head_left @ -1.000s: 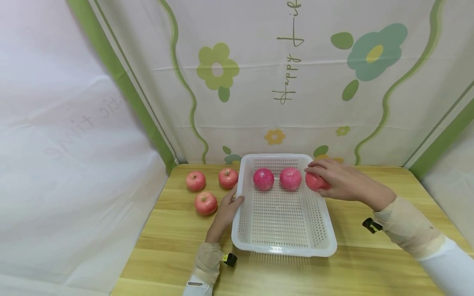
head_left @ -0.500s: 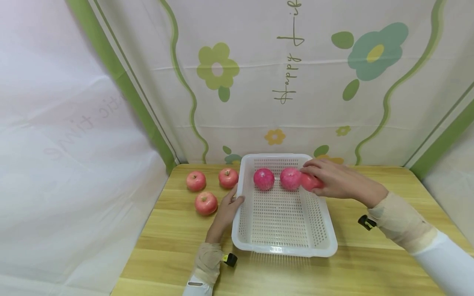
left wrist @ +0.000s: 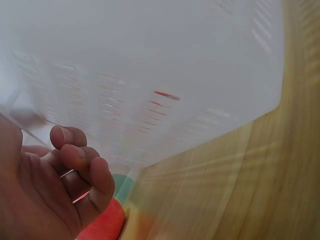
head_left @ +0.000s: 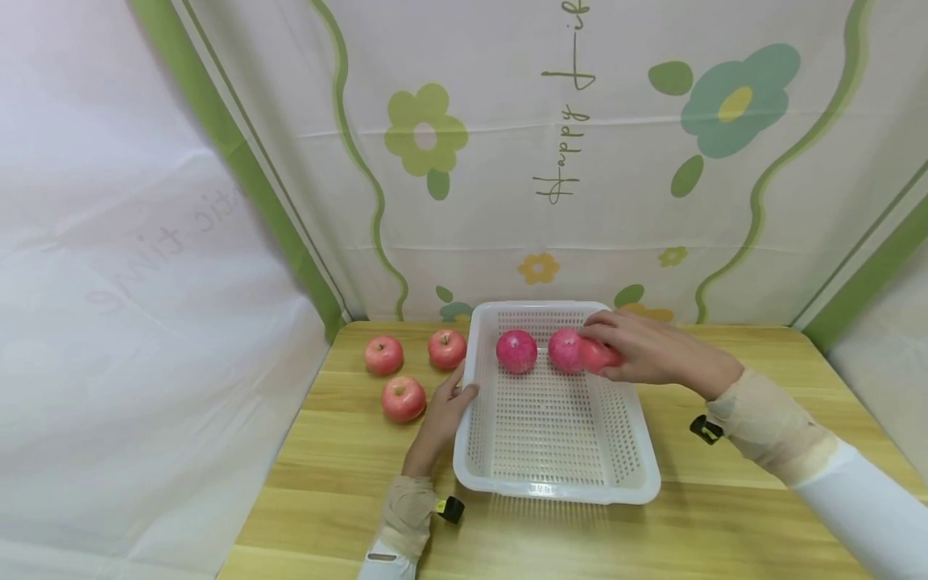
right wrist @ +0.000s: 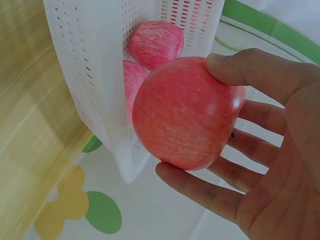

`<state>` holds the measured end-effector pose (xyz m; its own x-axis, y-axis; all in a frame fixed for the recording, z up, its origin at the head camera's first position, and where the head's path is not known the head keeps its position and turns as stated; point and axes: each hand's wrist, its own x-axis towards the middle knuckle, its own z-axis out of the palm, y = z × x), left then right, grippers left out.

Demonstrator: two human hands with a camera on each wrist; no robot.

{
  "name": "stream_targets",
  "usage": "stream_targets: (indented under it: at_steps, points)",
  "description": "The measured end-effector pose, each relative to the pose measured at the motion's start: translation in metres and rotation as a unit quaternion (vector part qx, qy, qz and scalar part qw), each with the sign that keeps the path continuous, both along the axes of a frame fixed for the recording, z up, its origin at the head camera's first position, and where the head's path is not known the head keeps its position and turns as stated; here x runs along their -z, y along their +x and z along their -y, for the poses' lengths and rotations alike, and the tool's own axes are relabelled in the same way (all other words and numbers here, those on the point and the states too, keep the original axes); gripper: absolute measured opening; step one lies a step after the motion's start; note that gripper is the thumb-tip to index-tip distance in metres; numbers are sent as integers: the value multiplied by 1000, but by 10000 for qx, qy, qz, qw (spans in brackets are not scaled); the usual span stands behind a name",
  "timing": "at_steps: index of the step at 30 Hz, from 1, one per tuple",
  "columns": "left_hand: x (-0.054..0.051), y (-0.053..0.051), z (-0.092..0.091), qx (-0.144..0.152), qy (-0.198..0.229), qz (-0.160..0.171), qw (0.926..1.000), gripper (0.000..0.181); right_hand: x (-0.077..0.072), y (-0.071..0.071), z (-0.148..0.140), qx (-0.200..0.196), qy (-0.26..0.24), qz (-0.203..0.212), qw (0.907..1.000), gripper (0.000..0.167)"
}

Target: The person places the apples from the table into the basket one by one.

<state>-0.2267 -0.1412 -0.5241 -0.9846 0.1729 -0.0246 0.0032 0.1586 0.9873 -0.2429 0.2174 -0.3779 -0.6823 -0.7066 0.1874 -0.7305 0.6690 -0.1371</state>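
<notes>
Right hand (head_left: 645, 345) grips red apple (right wrist: 185, 117) over white basket (head_left: 544, 488), 2 o'clock side; left hand (head_left: 442, 415) holds basket rim, 9 o'clock. Two pink fruits (head_left: 517, 352) inside, toward 12.

In my head view I see a wooden table (head_left: 326, 491), a pale curtain (head_left: 493, 225) with flowers (head_left: 425, 135) behind its far edge, green strips (head_left: 232, 147) near its far corners, white sheeting (head_left: 130, 362) past its left edge.

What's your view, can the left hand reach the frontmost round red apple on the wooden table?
Probably yes: the left hand lies beside that round red apple, nothing visible between, but must likely release the white plastic basket first.
</notes>
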Motion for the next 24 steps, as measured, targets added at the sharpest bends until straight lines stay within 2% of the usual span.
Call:
stream_targets:
  at_steps: [10,24]
  points:
    - [1,-1,1,43,51,21,10000,64,1,-3,11,-58,66,130,9999,55]
    - [-2,1,1,-15,13,76,10000,64,13,-9,22,-64,252,246,9994,52]
